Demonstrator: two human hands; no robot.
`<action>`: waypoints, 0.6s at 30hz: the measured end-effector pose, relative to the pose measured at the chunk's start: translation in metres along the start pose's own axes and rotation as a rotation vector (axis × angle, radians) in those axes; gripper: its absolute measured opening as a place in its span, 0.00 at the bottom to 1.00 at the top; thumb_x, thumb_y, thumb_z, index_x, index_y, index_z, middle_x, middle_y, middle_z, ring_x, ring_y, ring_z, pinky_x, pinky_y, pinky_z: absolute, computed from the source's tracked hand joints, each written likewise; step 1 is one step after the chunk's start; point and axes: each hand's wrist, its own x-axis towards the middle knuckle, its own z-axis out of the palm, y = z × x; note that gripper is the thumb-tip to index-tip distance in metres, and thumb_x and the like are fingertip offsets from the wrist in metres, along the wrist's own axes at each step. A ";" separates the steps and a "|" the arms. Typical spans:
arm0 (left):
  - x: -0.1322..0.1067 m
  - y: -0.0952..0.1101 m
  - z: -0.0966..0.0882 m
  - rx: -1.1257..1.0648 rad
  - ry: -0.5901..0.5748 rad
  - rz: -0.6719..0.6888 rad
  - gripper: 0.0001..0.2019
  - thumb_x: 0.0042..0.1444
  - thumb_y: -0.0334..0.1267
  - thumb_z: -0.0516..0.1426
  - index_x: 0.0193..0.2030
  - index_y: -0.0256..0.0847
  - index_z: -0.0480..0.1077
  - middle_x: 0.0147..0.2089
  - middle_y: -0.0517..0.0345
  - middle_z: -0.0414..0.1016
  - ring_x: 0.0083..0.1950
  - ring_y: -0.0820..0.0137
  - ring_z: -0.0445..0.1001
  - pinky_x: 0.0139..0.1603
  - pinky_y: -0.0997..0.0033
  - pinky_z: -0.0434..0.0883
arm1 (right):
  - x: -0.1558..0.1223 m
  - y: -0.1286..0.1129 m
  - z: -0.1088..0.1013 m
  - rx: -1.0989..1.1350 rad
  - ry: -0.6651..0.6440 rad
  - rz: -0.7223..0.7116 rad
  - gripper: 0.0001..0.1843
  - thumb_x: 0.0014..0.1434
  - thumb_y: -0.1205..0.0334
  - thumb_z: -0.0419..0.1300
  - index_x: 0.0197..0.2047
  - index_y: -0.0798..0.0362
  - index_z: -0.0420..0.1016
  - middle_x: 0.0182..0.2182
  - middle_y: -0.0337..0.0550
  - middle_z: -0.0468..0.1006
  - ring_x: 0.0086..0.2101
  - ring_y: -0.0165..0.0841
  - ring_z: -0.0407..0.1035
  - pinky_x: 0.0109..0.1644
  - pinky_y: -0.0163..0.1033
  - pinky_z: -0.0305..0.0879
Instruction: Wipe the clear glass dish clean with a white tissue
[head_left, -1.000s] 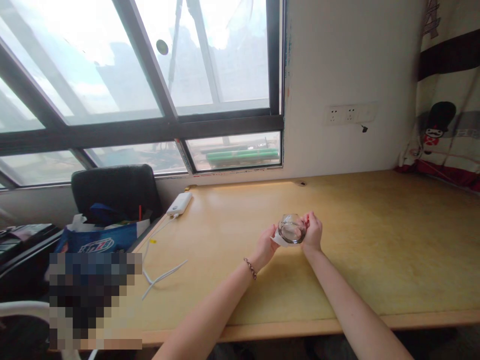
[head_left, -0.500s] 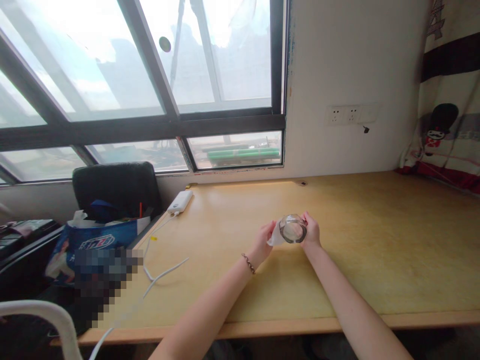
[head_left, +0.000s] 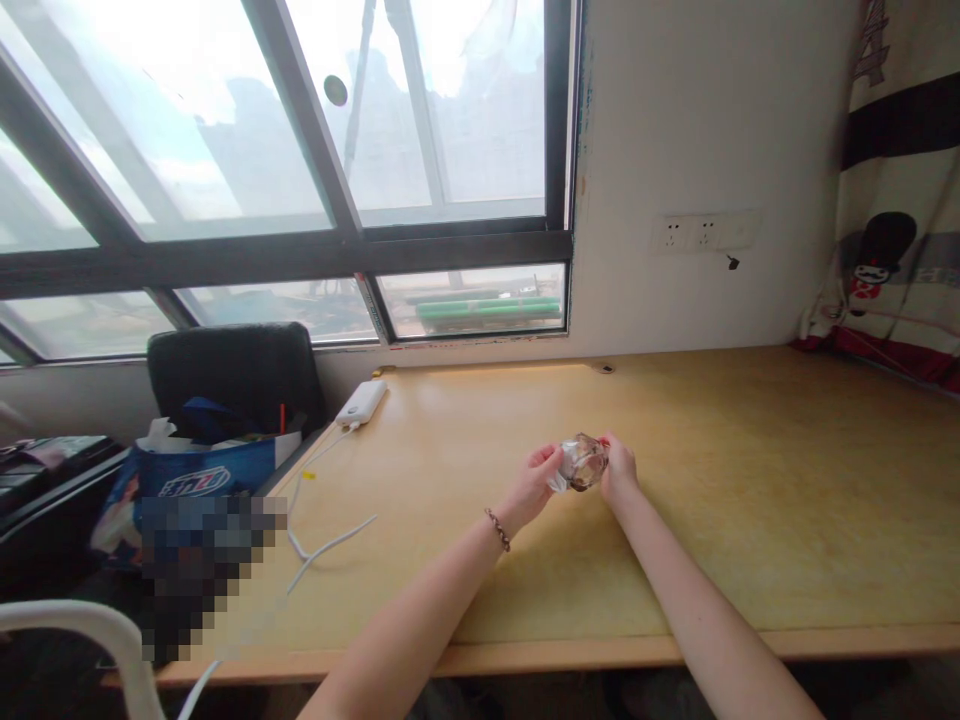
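Above the middle of the desk, a clear faceted glass cup [head_left: 587, 460] is held between my two hands. My right hand [head_left: 620, 470] is closed around its right side. On the other side, my left hand [head_left: 536, 477] pinches a thin white tissue [head_left: 559, 480] against the glass. A braided bracelet [head_left: 497, 529] circles my left wrist. The far fingers of both hands are partly hidden behind the glass.
The yellow wooden desk [head_left: 750, 520] spans the view below a window. A white power bank [head_left: 362, 403] with a white cable [head_left: 330, 547] lies along its left edge. Beyond that edge, a blue bag [head_left: 202, 480] rests on a black chair [head_left: 232, 370].
The glass cup has turned and tilted between my hands, so its round opening no longer faces me as plainly. My left hand has shifted slightly right with the tissue.
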 end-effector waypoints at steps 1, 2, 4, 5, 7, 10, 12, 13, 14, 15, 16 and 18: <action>0.000 -0.001 0.000 0.122 0.038 0.076 0.15 0.50 0.46 0.54 0.34 0.34 0.68 0.29 0.55 0.69 0.28 0.74 0.65 0.31 0.74 0.65 | -0.001 0.000 0.001 0.014 -0.048 0.046 0.13 0.56 0.60 0.50 0.21 0.54 0.63 0.15 0.36 0.69 0.17 0.28 0.65 0.20 0.31 0.61; 0.000 -0.002 0.000 0.263 0.073 0.157 0.14 0.50 0.46 0.54 0.33 0.34 0.68 0.28 0.56 0.68 0.28 0.74 0.65 0.31 0.74 0.64 | -0.004 0.000 0.003 0.032 -0.130 0.111 0.14 0.57 0.58 0.49 0.23 0.55 0.64 0.17 0.38 0.71 0.19 0.29 0.67 0.21 0.32 0.62; -0.001 -0.004 -0.002 0.547 0.117 0.326 0.11 0.51 0.43 0.54 0.32 0.36 0.68 0.28 0.56 0.68 0.31 0.72 0.65 0.34 0.73 0.64 | -0.011 0.002 0.007 0.084 -0.323 0.259 0.17 0.59 0.54 0.46 0.27 0.55 0.66 0.22 0.42 0.74 0.22 0.31 0.69 0.23 0.34 0.64; -0.001 -0.004 -0.004 0.667 0.118 0.409 0.10 0.51 0.42 0.54 0.32 0.37 0.68 0.30 0.55 0.68 0.33 0.70 0.65 0.36 0.71 0.64 | -0.015 0.003 0.010 0.113 -0.400 0.319 0.17 0.59 0.53 0.45 0.29 0.55 0.66 0.23 0.43 0.75 0.22 0.32 0.69 0.23 0.35 0.64; -0.001 -0.005 -0.007 0.843 0.088 0.554 0.07 0.51 0.40 0.54 0.33 0.38 0.68 0.32 0.54 0.69 0.37 0.68 0.66 0.39 0.68 0.64 | -0.021 0.006 0.012 0.175 -0.471 0.384 0.18 0.60 0.52 0.43 0.32 0.55 0.67 0.25 0.44 0.75 0.23 0.32 0.70 0.24 0.35 0.64; -0.002 -0.006 -0.007 0.986 -0.003 0.701 0.07 0.53 0.38 0.52 0.34 0.38 0.68 0.33 0.53 0.68 0.38 0.68 0.66 0.39 0.67 0.66 | -0.023 0.009 0.013 0.262 -0.433 0.379 0.21 0.61 0.53 0.41 0.30 0.55 0.68 0.25 0.44 0.76 0.25 0.32 0.70 0.28 0.36 0.66; -0.003 -0.005 -0.004 1.047 -0.091 0.762 0.08 0.55 0.37 0.50 0.38 0.38 0.68 0.35 0.51 0.69 0.41 0.67 0.66 0.41 0.65 0.66 | -0.021 0.010 0.011 0.305 -0.417 0.360 0.23 0.61 0.54 0.39 0.27 0.55 0.69 0.23 0.44 0.75 0.26 0.32 0.70 0.31 0.36 0.66; -0.004 -0.003 -0.002 1.070 -0.126 0.787 0.10 0.55 0.36 0.50 0.42 0.38 0.67 0.38 0.49 0.69 0.44 0.66 0.66 0.44 0.63 0.66 | -0.020 0.010 0.010 0.323 -0.413 0.345 0.24 0.61 0.55 0.39 0.25 0.55 0.69 0.22 0.43 0.75 0.25 0.32 0.70 0.32 0.36 0.66; -0.005 -0.002 0.000 1.091 -0.143 0.807 0.11 0.56 0.35 0.49 0.45 0.39 0.66 0.43 0.47 0.69 0.48 0.65 0.64 0.48 0.61 0.65 | -0.019 0.009 0.010 0.339 -0.404 0.326 0.24 0.61 0.56 0.39 0.24 0.54 0.69 0.21 0.43 0.74 0.25 0.32 0.70 0.32 0.35 0.66; -0.005 0.000 0.001 1.110 -0.144 0.821 0.13 0.56 0.35 0.48 0.48 0.39 0.64 0.47 0.46 0.67 0.53 0.63 0.61 0.51 0.58 0.62 | -0.018 0.008 0.009 0.349 -0.390 0.304 0.24 0.61 0.57 0.39 0.23 0.54 0.69 0.20 0.42 0.74 0.24 0.31 0.69 0.31 0.35 0.66; -0.006 0.001 0.002 1.126 -0.132 0.827 0.15 0.56 0.35 0.48 0.51 0.39 0.62 0.52 0.46 0.63 0.57 0.62 0.57 0.55 0.56 0.59 | -0.018 0.007 0.009 0.353 -0.376 0.285 0.23 0.61 0.58 0.39 0.23 0.54 0.69 0.20 0.42 0.74 0.24 0.31 0.69 0.31 0.35 0.66; -0.007 0.003 0.002 1.146 -0.091 0.807 0.19 0.56 0.36 0.48 0.55 0.40 0.57 0.59 0.46 0.55 0.61 0.61 0.49 0.58 0.53 0.54 | -0.019 0.004 0.009 0.342 -0.364 0.278 0.22 0.61 0.59 0.40 0.23 0.53 0.69 0.22 0.42 0.75 0.25 0.32 0.70 0.31 0.36 0.66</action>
